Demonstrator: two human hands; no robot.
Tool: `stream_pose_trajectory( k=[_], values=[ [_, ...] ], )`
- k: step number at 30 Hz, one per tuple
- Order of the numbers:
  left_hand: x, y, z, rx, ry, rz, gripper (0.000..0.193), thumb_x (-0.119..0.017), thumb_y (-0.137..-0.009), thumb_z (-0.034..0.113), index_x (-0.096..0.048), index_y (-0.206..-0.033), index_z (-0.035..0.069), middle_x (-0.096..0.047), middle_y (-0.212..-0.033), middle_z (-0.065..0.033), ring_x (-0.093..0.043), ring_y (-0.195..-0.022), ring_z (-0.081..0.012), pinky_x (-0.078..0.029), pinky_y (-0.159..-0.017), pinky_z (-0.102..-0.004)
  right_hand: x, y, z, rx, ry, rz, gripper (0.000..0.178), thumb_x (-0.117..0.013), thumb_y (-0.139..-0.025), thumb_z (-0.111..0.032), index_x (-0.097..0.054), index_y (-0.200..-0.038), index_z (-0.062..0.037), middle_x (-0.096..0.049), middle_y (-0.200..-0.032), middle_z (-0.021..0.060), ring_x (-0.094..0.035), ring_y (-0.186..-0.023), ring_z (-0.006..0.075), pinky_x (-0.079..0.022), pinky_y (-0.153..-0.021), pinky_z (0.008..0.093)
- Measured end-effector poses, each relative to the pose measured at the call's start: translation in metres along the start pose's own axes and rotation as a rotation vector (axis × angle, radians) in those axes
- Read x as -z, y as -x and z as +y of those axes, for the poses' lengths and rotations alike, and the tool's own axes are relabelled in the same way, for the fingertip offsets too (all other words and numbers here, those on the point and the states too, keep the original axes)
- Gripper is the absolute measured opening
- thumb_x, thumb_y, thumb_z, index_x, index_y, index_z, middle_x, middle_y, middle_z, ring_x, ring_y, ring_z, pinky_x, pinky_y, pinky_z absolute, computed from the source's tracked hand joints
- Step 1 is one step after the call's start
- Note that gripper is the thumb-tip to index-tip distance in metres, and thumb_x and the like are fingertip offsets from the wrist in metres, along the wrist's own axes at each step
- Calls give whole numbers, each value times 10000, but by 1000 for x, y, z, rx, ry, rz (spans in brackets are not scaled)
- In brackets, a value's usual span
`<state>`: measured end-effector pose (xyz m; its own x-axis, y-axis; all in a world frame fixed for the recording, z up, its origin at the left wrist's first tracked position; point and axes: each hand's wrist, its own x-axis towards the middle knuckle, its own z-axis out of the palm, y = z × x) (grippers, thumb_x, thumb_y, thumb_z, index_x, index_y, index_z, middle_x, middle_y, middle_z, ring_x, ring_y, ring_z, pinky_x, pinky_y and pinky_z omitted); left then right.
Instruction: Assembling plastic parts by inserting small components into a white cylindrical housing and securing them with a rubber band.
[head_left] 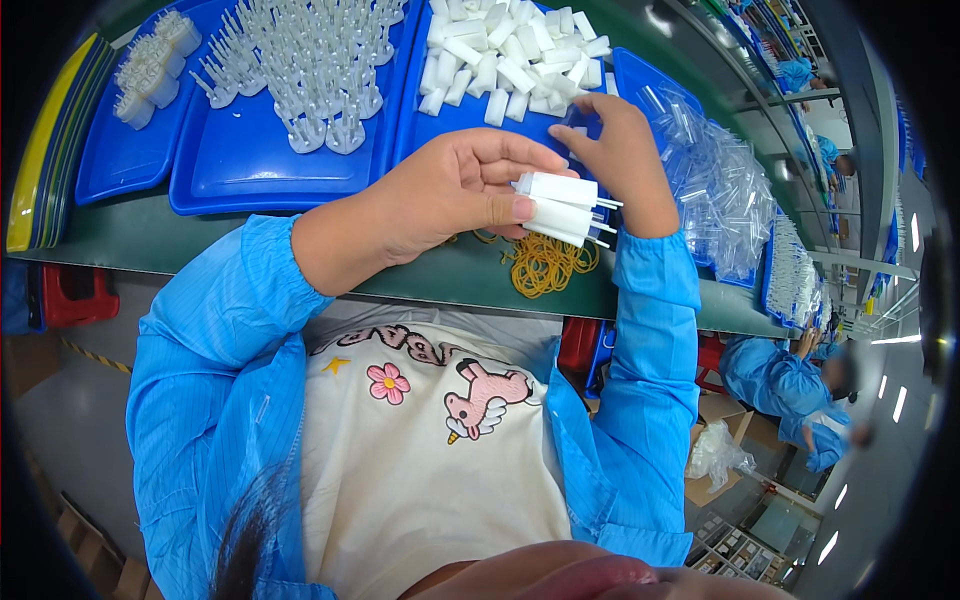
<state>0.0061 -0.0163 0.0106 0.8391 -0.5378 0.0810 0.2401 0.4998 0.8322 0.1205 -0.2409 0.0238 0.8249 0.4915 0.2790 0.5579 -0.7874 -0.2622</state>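
My left hand (440,195) is closed around a white pronged plastic part (565,208) above the table's near edge. White cylindrical sleeves sit on some of its prongs, and thin prong ends stick out to the right. My right hand (628,150) is at the right side of the tray of loose white sleeves (515,60), with thumb and forefinger apart. Nothing shows between those fingers; its other fingers are partly hidden. Under the held part lies a heap of yellow rubber bands (545,265) on the green table (420,284).
Left of the sleeves, a blue tray (265,187) carries many upright pronged white parts (310,65). Farther left, another tray holds several white assemblies (150,70). Clear plastic tubes (715,175) fill a tray on the right. Another person in blue (775,375) sits farther along.
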Motion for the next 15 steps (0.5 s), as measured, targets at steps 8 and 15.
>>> stream_pose_trajectory(
  k=[8,15],
  values=[
    [5,-2,-6,-30,-6,39,397,-664,-890,120,-565,-1259,14,-564,-1313,-145,-612,-1112,-205,-535,-878,-299,-10,13,-13,66,2,-14,361,-708,-727,-31,-636,-1081,-25,-666,-995,157,-621,-932,331,-497,-822,418],
    [4,-2,3,-41,-33,111,396,-657,-890,110,-555,-1267,42,-586,-1257,-130,-626,-1076,-217,-563,-820,-281,15,16,-16,-272,-912,91,211,-647,-843,-26,-622,-1047,22,-670,-1066,147,-665,-844,209,-517,-684,298]
  ],
)
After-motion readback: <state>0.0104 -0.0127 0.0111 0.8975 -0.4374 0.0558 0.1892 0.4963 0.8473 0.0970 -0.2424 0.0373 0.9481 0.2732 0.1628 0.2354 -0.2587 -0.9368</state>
